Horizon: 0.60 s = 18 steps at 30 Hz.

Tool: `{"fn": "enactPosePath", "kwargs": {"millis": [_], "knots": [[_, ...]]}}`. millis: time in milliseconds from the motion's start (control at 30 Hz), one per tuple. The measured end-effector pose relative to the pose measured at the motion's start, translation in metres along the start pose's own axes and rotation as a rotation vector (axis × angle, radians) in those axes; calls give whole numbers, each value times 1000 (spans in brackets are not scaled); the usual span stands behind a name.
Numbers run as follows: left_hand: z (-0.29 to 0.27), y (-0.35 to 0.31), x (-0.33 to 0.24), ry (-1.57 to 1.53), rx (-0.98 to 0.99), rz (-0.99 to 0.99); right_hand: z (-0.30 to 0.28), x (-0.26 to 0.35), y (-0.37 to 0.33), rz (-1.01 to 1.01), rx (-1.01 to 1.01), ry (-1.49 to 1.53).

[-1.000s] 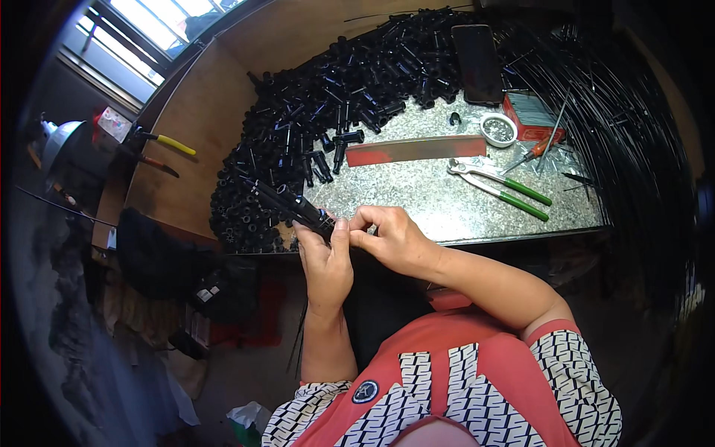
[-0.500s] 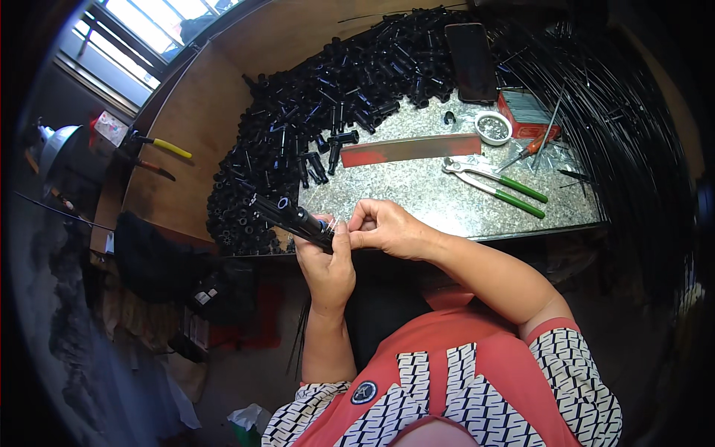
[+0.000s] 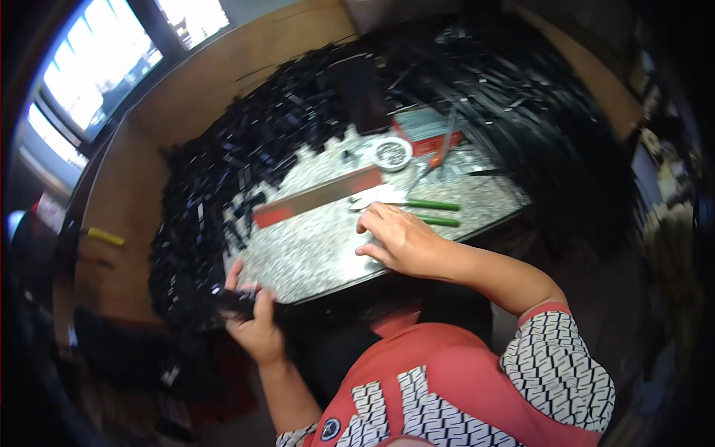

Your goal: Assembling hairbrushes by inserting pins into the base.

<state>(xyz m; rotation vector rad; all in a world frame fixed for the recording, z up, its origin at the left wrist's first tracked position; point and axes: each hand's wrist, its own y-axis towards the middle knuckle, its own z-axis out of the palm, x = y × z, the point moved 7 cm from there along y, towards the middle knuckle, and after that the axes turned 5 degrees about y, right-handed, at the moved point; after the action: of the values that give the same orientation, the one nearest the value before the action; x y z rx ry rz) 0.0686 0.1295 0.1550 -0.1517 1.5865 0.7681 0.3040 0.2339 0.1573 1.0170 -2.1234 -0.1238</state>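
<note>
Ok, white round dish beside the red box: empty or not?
Not empty: small grey bits show inside the white dish; too blurred to tell how full.

The bare right hand no longer meets the bare left hand; it is now well apart, thumb and fingers parted, partly covering the green-handled metal pliers. The view has tilted and blurred.

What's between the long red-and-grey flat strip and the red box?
Head view: a round white dish holding small silvery bits sits between the long red-and-grey flat strip and the red box.
</note>
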Motion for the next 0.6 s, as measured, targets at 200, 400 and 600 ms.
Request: {"fn": "enactPosePath", "kwargs": {"millis": [200,400,600], "knots": [[19,1,19,-358,23,-48,-28,-59,-32,232,36,-541],[33,-5,17,-281,178,-38,-25,-69,-40,126,79,-613],[35,-6,14,-212,186,19,-34,-41,-35,53,-82,-433]]}}
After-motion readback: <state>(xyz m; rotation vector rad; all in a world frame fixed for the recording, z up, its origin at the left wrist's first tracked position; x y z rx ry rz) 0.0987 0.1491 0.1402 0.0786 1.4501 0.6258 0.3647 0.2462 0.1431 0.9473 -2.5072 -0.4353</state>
